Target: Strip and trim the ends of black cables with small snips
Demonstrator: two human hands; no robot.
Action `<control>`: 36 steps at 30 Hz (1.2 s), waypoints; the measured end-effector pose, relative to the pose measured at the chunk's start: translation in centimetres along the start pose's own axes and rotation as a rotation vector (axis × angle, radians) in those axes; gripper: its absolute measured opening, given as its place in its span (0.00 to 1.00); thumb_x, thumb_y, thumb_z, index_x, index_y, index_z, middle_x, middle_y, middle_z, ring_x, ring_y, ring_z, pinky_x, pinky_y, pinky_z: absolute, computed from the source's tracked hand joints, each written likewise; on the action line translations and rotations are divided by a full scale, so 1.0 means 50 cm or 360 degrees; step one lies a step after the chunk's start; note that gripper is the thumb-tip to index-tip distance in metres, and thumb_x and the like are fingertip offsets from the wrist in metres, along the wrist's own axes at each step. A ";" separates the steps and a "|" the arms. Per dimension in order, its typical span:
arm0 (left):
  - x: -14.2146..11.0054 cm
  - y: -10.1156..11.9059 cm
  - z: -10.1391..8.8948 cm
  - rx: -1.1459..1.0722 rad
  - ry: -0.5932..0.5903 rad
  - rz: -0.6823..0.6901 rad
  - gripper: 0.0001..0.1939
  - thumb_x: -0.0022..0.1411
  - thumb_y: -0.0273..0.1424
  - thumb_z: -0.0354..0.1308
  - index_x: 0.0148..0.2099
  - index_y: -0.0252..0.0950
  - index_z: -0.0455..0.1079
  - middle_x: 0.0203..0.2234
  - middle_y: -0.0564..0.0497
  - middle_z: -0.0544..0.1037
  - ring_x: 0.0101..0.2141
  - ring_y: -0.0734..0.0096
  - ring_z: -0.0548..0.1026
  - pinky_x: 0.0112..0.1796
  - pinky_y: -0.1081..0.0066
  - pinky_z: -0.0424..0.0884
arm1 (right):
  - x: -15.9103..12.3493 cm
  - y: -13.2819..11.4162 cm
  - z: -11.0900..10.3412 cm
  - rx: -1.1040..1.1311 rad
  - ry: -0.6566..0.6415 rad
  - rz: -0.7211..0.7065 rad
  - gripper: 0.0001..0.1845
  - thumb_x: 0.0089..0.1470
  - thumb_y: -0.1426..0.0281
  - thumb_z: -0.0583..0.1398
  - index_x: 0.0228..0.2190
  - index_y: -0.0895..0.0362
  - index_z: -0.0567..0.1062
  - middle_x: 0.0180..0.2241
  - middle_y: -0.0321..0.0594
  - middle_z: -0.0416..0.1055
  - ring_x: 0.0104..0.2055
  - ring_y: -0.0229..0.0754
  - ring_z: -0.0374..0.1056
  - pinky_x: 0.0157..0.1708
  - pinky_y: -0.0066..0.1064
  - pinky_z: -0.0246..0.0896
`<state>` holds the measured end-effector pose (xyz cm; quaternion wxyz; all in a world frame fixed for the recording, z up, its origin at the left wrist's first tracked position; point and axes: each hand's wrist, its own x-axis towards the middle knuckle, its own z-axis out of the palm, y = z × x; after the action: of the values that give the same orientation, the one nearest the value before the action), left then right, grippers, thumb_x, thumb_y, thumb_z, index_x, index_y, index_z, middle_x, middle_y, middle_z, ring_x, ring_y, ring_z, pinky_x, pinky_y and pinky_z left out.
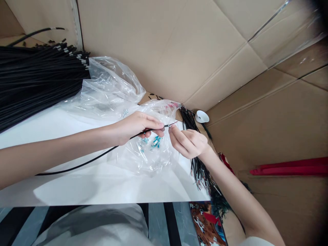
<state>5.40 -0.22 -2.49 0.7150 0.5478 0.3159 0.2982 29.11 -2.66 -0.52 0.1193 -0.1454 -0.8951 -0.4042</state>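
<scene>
My left hand (138, 126) pinches a thin black cable (84, 163) near its stripped end, with the rest of the cable trailing back across the white table (77, 184). My right hand (188, 141) is closed in a pinch at the bare wire tips of that same cable (172, 125). Both hands hover over a clear plastic bag (148, 153) holding small blue connectors (155, 141).
A large bundle of black cables (33, 75) lies at the far left, partly in another clear bag (107, 85). More black cables (202, 171) hang off the table's right edge. A small white dish (202, 117) sits by cardboard walls (179, 51). Red fabric (289, 167) lies right.
</scene>
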 end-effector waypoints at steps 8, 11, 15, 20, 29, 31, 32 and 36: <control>-0.007 0.039 -0.002 -0.0187 0.0000 -0.0147 0.12 0.61 0.30 0.64 0.26 0.31 0.76 0.23 0.50 0.73 0.18 0.84 0.57 0.17 0.79 0.50 | -0.021 0.023 0.007 -0.0165 0.0453 0.0071 0.09 0.59 0.75 0.62 0.36 0.48 0.80 0.34 0.36 0.82 0.24 0.37 0.65 0.17 0.32 0.51; -0.011 0.065 -0.017 -0.0246 0.0189 -0.0088 0.14 0.66 0.28 0.58 0.27 0.31 0.74 0.23 0.52 0.69 0.16 0.86 0.54 0.16 0.80 0.48 | -0.028 0.031 0.012 -0.0281 0.0667 0.0210 0.06 0.55 0.75 0.66 0.32 0.51 0.79 0.31 0.37 0.79 0.24 0.37 0.65 0.17 0.32 0.49; -0.015 0.091 -0.040 -0.0087 0.0235 0.0182 0.16 0.69 0.31 0.57 0.28 0.31 0.74 0.24 0.52 0.67 0.19 0.85 0.58 0.18 0.81 0.52 | -0.019 0.021 0.022 -0.0129 0.0640 0.0419 0.08 0.55 0.77 0.66 0.36 0.53 0.80 0.34 0.39 0.79 0.30 0.39 0.69 0.26 0.33 0.60; -0.015 0.098 -0.049 0.0149 0.0292 0.0327 0.15 0.69 0.34 0.57 0.31 0.33 0.75 0.31 0.49 0.73 0.20 0.82 0.61 0.22 0.76 0.56 | 0.035 -0.015 0.045 0.0544 -0.0149 0.0684 0.07 0.64 0.68 0.61 0.35 0.56 0.80 0.38 0.42 0.79 0.38 0.43 0.69 0.36 0.36 0.63; -0.017 0.084 -0.047 0.0068 0.0196 0.0323 0.12 0.67 0.34 0.59 0.33 0.32 0.74 0.34 0.48 0.77 0.21 0.82 0.62 0.21 0.77 0.56 | 0.066 -0.030 0.081 0.0875 -0.0597 0.1316 0.16 0.53 0.61 0.70 0.25 0.57 0.72 0.31 0.39 0.75 0.33 0.41 0.67 0.31 0.32 0.53; -0.020 0.080 -0.043 0.0117 0.0183 0.0385 0.11 0.68 0.34 0.58 0.34 0.32 0.74 0.33 0.48 0.78 0.22 0.81 0.64 0.23 0.77 0.59 | 0.059 -0.031 0.078 0.0917 -0.0542 0.1441 0.20 0.52 0.56 0.70 0.26 0.57 0.71 0.29 0.38 0.73 0.30 0.39 0.65 0.30 0.31 0.52; -0.021 0.079 -0.040 0.0158 0.0183 0.0427 0.11 0.69 0.33 0.57 0.35 0.31 0.74 0.33 0.48 0.78 0.23 0.81 0.65 0.25 0.77 0.60 | 0.056 -0.032 0.075 0.0944 -0.0494 0.1492 0.21 0.52 0.54 0.69 0.27 0.57 0.71 0.28 0.38 0.72 0.29 0.38 0.64 0.29 0.31 0.52; -0.021 0.114 -0.015 0.0293 0.0245 0.0599 0.10 0.71 0.25 0.52 0.37 0.31 0.73 0.33 0.52 0.78 0.26 0.82 0.68 0.30 0.78 0.63 | 0.063 -0.040 0.058 0.1232 -0.0056 0.1733 0.18 0.59 0.54 0.63 0.31 0.56 0.70 0.29 0.37 0.72 0.27 0.36 0.64 0.29 0.30 0.56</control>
<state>3.71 0.70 3.04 0.5676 0.6357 0.2875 0.4371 25.19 -1.19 -2.71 0.3353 -0.5297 -0.7763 0.0666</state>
